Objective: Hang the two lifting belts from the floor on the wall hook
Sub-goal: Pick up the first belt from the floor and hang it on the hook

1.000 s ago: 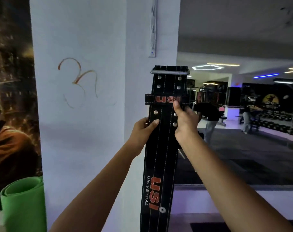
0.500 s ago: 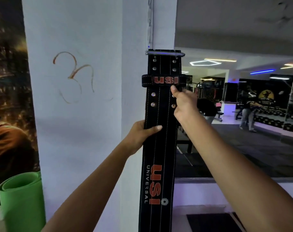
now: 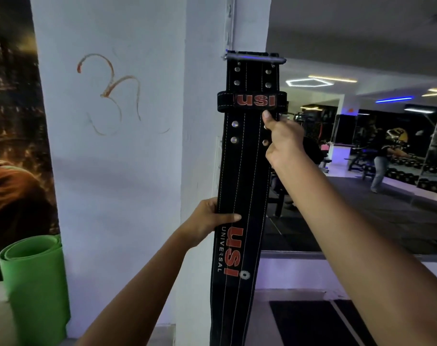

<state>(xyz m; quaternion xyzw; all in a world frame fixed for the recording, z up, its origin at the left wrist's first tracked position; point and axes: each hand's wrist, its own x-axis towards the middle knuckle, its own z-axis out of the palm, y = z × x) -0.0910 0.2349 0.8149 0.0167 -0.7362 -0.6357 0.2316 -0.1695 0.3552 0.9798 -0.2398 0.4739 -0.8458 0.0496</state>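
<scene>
Black lifting belt (image 3: pixel 244 171) held upright against the white pillar (image 3: pixel 202 146). Left hand (image 3: pixel 207 222) clamped on its left edge, just above the red USI print. Right hand (image 3: pixel 283 138) higher, pinching the right edge just under the keeper loop (image 3: pixel 252 101). Buckle bar (image 3: pixel 253 58) at belt top, at pillar corner. Green rolled mat (image 3: pixel 34 280) left of pillar.

Your two forearms enter from the bottom edge, both bare, with no sleeve reaching into view. Your left hand (image 3: pixel 207 221) carries no ring, watch or glove. Your right hand (image 3: pixel 284 141) is likewise ungloved, its wrist unbanded. The fingernails you can see are short and unpainted.
</scene>
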